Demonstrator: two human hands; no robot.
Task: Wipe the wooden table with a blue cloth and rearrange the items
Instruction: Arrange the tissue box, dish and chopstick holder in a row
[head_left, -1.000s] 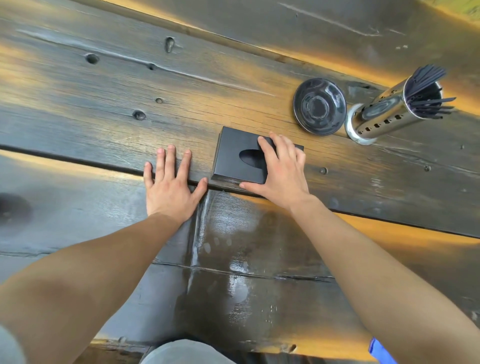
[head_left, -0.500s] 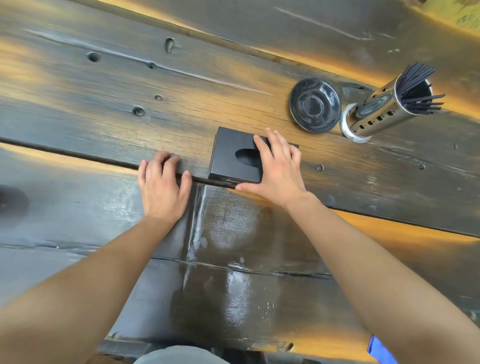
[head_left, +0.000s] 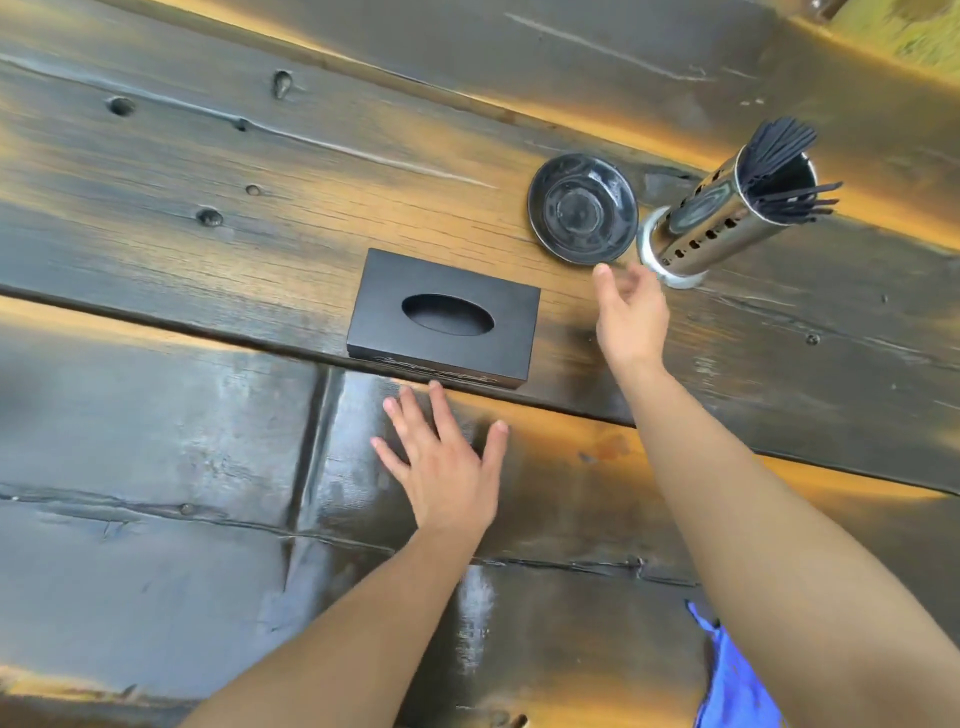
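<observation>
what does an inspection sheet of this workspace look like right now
surface: dark wooden table, wet sheen on near planks
job's things: black tissue box flat, untouched; black saucer; steel holder of black sticks; blue cloth at near edge
clutter: nothing seen
grippers: left hand open, near the box; right hand open, empty, near saucer and holder
cables: nothing seen
surroundings: greenery patch, top right corner
</observation>
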